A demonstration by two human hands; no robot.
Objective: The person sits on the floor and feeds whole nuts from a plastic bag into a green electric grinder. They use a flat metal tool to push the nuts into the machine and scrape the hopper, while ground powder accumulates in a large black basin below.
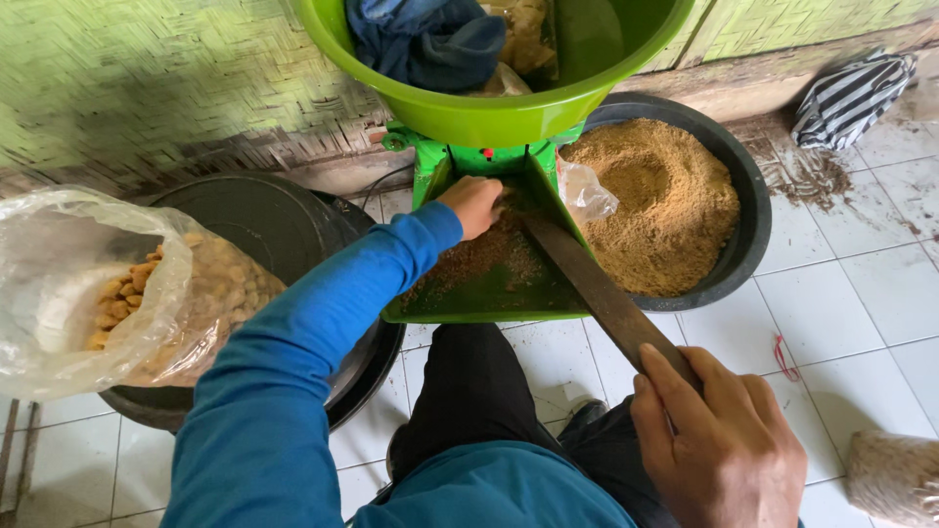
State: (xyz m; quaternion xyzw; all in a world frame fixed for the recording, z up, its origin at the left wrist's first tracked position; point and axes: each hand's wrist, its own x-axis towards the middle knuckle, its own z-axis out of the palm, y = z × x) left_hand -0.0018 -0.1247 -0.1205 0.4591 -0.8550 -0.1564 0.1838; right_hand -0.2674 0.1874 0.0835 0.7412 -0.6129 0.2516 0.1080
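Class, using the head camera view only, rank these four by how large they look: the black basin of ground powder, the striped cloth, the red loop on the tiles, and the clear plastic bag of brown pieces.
1. Black basin of ground powder and clear plastic bag: alike, and the bag is nearer, so unranked.
2. Striped cloth.
3. Red loop.

Two hands: left hand at frame centre, right hand lower right, gripping one long flat stick. Two black basins: one black basin upper right with brown meal, another black basin at left; one green bowl top centre with one blue cloth inside, one green chute at centre. One clear plastic bag of tan chunks far left, one striped cloth upper right, one red rubber band on the tiles at right.
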